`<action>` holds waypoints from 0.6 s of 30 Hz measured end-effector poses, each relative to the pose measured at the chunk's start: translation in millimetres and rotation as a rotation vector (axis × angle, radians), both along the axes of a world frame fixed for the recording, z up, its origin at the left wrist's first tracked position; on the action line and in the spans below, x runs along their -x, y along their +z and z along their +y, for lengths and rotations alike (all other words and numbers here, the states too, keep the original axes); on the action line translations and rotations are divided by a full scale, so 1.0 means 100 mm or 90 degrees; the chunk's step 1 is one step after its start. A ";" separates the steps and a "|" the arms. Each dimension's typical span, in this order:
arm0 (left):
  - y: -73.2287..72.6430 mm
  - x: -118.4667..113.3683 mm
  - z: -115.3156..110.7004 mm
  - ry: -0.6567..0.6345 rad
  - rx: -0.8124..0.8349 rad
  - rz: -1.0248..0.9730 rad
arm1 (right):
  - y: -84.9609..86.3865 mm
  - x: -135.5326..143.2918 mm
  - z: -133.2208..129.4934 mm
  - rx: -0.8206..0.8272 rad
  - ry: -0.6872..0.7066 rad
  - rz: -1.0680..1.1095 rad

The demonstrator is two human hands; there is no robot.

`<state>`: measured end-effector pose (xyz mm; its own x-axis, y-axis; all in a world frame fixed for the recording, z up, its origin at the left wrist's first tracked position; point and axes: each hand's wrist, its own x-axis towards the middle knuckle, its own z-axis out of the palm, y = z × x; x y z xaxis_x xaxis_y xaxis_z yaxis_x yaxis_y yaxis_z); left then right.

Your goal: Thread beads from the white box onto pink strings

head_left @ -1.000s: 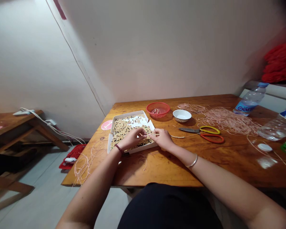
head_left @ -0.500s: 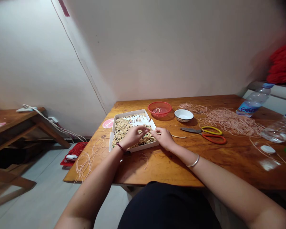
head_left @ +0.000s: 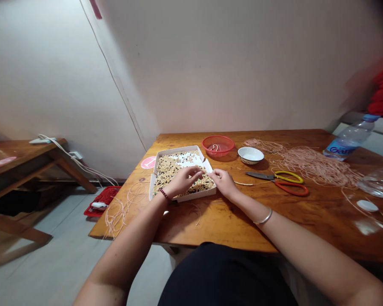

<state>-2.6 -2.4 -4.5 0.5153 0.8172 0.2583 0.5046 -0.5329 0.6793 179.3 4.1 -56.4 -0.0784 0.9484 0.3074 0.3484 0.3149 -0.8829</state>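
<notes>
My left hand (head_left: 184,180) is over the beads in the white tray (head_left: 182,198), its thumb and fingers apart, with nothing clearly seen between them. At the tray's right edge is my right hand (head_left: 222,182), its fingers pinched together on a thin cord. From that hand the cord runs to the right, carrying a row of pale beads (head_left: 244,183) that lies on the table. Cream, black and a few green beads (head_left: 166,170) fill much of the tray. The very tips of my right fingers are too small to make out.
Behind the tray stand a red basket (head_left: 218,146) and a white bowl (head_left: 250,155). Scissors (head_left: 290,182), a pile of pink cords (head_left: 315,165) and a bottle (head_left: 351,140) lie or stand to the right. Loose cords (head_left: 121,212) spread at the table's left edge.
My left and right hands have moved slightly apart, leaving a wider gap between their fingertips. The whole view has shifted a little, so the table things appear further right.
</notes>
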 end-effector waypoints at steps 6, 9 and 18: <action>-0.03 0.01 0.00 0.013 -0.062 0.012 | 0.00 -0.01 -0.01 0.000 0.002 -0.012; -0.02 0.00 -0.01 0.028 -0.092 0.021 | 0.00 -0.01 -0.01 -0.023 0.016 -0.013; 0.01 -0.01 -0.02 0.033 -0.137 0.016 | 0.03 0.03 -0.05 -0.011 0.110 0.072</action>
<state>-1.6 -4.6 -3.4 0.4826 0.7700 0.4174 0.5499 -0.6373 0.5399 175.9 -0.5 -53.9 -0.2032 0.9182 0.3400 0.1870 0.3772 -0.9071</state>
